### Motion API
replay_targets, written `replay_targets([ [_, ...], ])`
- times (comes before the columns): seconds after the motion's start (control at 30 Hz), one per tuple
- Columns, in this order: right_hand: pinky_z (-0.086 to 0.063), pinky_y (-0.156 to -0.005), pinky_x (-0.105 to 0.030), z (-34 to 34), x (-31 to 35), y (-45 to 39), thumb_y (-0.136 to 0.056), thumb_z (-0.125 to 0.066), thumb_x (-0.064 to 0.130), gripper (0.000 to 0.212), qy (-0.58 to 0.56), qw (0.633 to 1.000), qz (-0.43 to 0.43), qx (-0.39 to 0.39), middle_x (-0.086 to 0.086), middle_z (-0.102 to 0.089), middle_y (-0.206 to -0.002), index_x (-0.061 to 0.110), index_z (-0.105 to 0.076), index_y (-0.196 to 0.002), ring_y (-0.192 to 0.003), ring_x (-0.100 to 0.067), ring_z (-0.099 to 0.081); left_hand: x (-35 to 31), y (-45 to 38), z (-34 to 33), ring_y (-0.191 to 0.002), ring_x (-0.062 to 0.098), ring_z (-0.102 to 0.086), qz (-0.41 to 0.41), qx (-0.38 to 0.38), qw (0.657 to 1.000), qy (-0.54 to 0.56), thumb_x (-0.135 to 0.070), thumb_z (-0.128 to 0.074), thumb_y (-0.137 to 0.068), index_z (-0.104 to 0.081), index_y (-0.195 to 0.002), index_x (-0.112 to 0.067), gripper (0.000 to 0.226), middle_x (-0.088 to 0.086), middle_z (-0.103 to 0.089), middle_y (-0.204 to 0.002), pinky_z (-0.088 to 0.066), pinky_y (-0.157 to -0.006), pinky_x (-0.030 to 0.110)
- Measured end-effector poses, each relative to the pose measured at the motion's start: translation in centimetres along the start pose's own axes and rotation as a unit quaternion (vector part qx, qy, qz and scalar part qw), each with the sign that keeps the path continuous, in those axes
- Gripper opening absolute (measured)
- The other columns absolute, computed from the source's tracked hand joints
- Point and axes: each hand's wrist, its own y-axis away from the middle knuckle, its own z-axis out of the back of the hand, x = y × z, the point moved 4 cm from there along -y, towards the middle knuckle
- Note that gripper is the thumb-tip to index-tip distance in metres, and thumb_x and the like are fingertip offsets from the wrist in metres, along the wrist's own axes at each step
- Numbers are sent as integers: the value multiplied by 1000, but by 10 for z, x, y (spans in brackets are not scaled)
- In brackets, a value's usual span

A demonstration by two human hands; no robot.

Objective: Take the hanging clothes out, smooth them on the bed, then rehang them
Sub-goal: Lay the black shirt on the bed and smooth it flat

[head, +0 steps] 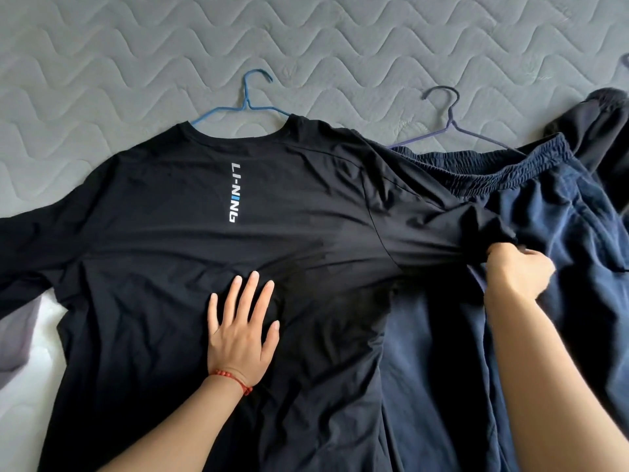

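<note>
- My left hand (240, 330) is flat on the black shirt (177, 253), palm down, fingers spread wide, pressing on the lower middle of the back and gripping nothing. Red bead bracelet (233, 379) on that wrist.
- My right hand (517, 272) is closed into a pinch on the end of the shirt's right sleeve (452, 229), pulling it out sideways so it's stretched pretty taut.
- The shirt lies back-up on the bed (102, 63), white lettering (235, 192) running down from the collar, well above my left fingertips.
- It's still on its blue hanger (250, 100), whose hook pokes out past the neckline onto the grey quilted cover.
- The left sleeve runs off toward the left edge of view, and there's bare quilt above it, so plenty of room on that side and along the top.
- The right side is cramped: the sleeve I'm holding overlaps the navy pants (544, 233), which sit right beside the shirt and partly under it.
- The pants are on a purple hanger (449, 120), elastic waistband up top.
- Another dark garment (599, 124) is bunched at the far right edge, touching the pants.
</note>
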Motion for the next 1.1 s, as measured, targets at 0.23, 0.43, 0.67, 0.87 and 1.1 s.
replay_targets([
  [0.23,-30,-94,-38,-32,37,45,-77,-51,14,41,163,874,457,-4,-11,-53,-128,11,-57,-117,-119,-34,-44,0,0,0,-138,23,-24,-1,-6,1000,-2,-42,-33,-83,-29,-141,-26,61,2,-33,-150,-17,-109,52],
  [0.43,-29,-96,-41,-96,53,38,-89,-55,29,38,342,777,511,133,-16,-54,-122,11,-55,-122,-116,-35,-44,1,0,-1,-137,24,-26,-6,-13,1000,-9,-42,-35,-83,-29,-141,-25,61,3,-34,-149,-19,-108,52],
  [0.67,-30,-90,-43,-83,73,15,-92,-46,23,29,307,831,463,16,-22,-61,-109,5,-64,-106,-108,-39,-46,2,0,-4,-138,24,-25,-12,-21,1000,1,-43,-35,-83,-27,-142,-26,63,3,-32,-150,-19,-108,52],
  [0.87,-25,-98,-37,-80,35,83,-87,-51,25,29,185,832,523,16,-14,-55,-120,13,-61,-111,-116,-30,-44,2,0,-6,-139,24,-24,-17,-18,1000,5,-44,-34,-84,-27,-142,-26,61,2,-30,-151,-18,-108,53],
  [1.1,-36,-91,-37,-39,-98,176,-85,-47,31,38,133,891,413,129,-11,-57,-117,9,-58,-114,-108,-23,-46,3,1,0,-140,22,-19,-19,-12,1000,12,-45,-33,-85,-26,-142,-26,60,2,-30,-152,-18,-110,54],
])
